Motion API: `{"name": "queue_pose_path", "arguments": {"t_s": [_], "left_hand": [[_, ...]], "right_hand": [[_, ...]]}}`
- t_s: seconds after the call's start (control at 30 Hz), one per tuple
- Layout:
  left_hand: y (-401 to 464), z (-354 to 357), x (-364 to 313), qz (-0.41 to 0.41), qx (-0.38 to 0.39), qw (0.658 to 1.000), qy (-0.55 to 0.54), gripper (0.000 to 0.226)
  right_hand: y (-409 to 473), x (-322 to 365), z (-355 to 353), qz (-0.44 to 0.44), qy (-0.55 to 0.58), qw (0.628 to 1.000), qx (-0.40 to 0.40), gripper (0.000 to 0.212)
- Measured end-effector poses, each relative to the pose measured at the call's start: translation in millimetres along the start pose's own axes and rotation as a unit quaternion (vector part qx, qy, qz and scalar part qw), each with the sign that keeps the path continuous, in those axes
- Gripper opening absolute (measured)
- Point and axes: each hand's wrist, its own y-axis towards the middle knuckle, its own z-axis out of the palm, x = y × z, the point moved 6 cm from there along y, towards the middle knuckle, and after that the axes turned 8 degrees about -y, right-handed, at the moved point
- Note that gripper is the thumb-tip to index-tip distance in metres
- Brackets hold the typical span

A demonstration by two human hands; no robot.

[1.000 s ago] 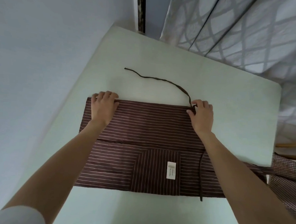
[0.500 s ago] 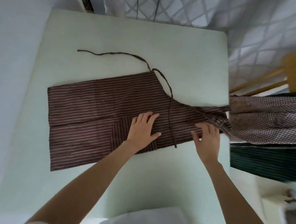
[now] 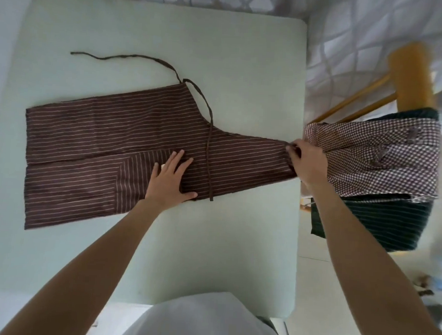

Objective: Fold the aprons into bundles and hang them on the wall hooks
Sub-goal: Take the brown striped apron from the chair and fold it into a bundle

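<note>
A brown apron (image 3: pixel 109 136) with thin white stripes lies folded lengthwise on the pale green table (image 3: pixel 170 31). Its narrow bib end reaches the table's right edge. My left hand (image 3: pixel 172 179) presses flat on the apron's middle, fingers spread, next to the pocket. My right hand (image 3: pixel 306 162) pinches the bib end at the right edge. One brown tie strap (image 3: pixel 209 141) lies across the apron; another strap (image 3: pixel 123 57) trails over the table beyond it.
A brown checked apron (image 3: pixel 384 155) and a dark green striped cloth (image 3: pixel 381 222) hang over a wooden chair (image 3: pixel 409 74) just right of the table. A patterned curtain (image 3: pixel 363 26) hangs behind. A white wall runs along the left.
My hands left the apron's far edge. The left one moved to the middle and pressed down; the right one reached out to the bib end and pulled it straight toward the table's right edge.
</note>
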Motion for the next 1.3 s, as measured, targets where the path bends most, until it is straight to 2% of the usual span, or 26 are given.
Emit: {"name": "queue_pose_path", "arguments": {"t_s": [0.1,0.17,0.2,0.27,0.37,0.43,0.5,0.57,0.67,0.77,0.83,0.87,0.97,1.07,1.13,1.2,1.27,1.3], "left_hand": [[-1,-2,-1,-0.008,-0.001,1.0,-0.009,0.094],[0,-3,-4,-0.026,0.003,1.0,-0.013,0.094],[0,-4,-7,-0.039,0.004,0.999,-0.012,0.092],[1,-8,-16,-0.059,-0.031,0.998,-0.021,0.078],[4,-18,-42,-0.063,-0.142,0.985,-0.069,0.051],[10,-14,-59,-0.079,-0.133,0.983,-0.099,0.048],[18,-8,-69,-0.093,-0.098,0.987,-0.092,0.041],[25,-12,-77,-0.095,-0.098,0.984,-0.112,0.029],[36,-46,-99,-0.084,-0.159,0.94,-0.291,0.019],[55,-95,-141,-0.015,-0.223,0.881,-0.418,0.017],[67,-112,-165,0.019,-0.229,0.859,-0.458,0.018],[72,-113,-175,0.029,-0.212,0.87,-0.444,0.021],[78,-83,-179,0.033,-0.113,0.944,-0.308,0.038],[58,-38,-150,0.023,-0.05,0.974,-0.218,0.046],[37,-13,-126,0.019,-0.04,0.987,-0.157,0.048],[15,6,-105,0.024,-0.039,0.995,-0.093,0.05],[-5,17,-87,0.035,-0.046,0.997,-0.053,0.05],[-12,20,-79,0.042,-0.052,0.997,-0.042,0.049]], "right_hand": [[35,-20,-10,0.034,0.037,0.993,0.103,0.032],[46,-31,-6,0.037,0.012,0.983,0.181,0.032],[49,-33,-4,0.028,-0.005,0.981,0.193,0.031],[50,-32,-6,0.005,-0.03,0.988,0.149,0.033],[29,-29,-16,0.003,-0.012,1.0,0.006,0.033],[3,-28,-14,0.033,-0.008,0.998,-0.044,0.03],[-19,-30,0,0.077,0.004,0.997,-0.018,0.031],[-33,-32,16,0.104,0.081,0.991,0.029,0.03],[-38,-34,16,0.112,0.243,0.963,-0.004,0.024],[-43,-32,4,0.094,0.262,0.96,-0.034,0.015],[-50,-35,2,0.09,0.234,0.967,-0.047,0.017],[-53,-38,5,0.099,0.215,0.971,-0.045,0.021],[-59,-51,25,0.146,0.178,0.973,-0.004,0.037],[-60,-55,36,0.165,0.151,0.974,0.026,0.045],[-59,-50,31,0.146,0.079,0.986,0.006,0.049],[-60,-36,17,0.082,-0.003,0.995,-0.06,0.048],[-63,-12,7,-0.035,-0.028,0.991,-0.127,0.039],[-65,3,7,-0.106,-0.026,0.985,-0.136,0.034]]}}
